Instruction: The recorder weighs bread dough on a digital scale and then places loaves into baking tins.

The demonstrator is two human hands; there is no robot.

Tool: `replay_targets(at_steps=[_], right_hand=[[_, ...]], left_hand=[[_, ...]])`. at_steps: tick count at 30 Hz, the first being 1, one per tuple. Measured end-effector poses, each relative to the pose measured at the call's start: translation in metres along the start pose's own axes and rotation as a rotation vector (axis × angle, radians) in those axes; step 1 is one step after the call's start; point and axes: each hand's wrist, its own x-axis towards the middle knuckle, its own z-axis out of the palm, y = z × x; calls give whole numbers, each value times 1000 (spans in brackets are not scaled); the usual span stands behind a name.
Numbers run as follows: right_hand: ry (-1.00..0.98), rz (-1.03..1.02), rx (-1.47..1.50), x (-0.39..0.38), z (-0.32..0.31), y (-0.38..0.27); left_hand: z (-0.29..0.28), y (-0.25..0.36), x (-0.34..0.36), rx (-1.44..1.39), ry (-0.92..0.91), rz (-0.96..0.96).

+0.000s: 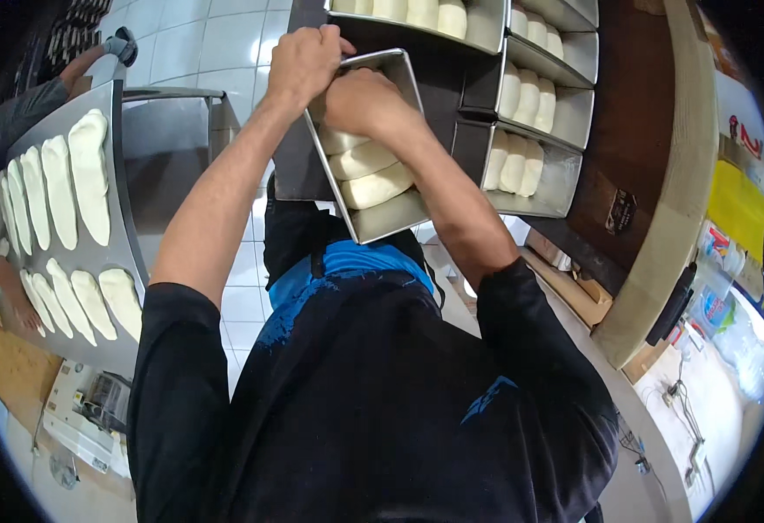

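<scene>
A metal loaf pan (389, 209) is held over a dark surface in front of me, with rolled dough pieces (371, 186) lying crosswise in it. My left hand (305, 65) is closed on the pan's far left rim. My right hand (360, 103) is inside the far end of the pan, fingers curled downward; what they touch or hold is hidden under the hand.
More loaf pans with dough (526, 91) stand at the upper right beside a wooden edge (652, 288). On the left, a metal tray (121, 340) carries several flattened dough strips (86, 174); a co-worker's hand (25, 309) is at its side. A machine (77, 418) sits lower left.
</scene>
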Motion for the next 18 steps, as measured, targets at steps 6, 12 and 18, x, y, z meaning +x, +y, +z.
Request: replay_targets(at_steps=[6,12,18], right_hand=[[41,-95,11,9,14,7],[-142,0,-62,-1,-3,-9],[-193,313,175,17,10,14]], left_hand=[[8,-1,2,-122,-51,-81],[4,-5,2,-96,-120,-112],[7,-4,3,-24,-53,-84]])
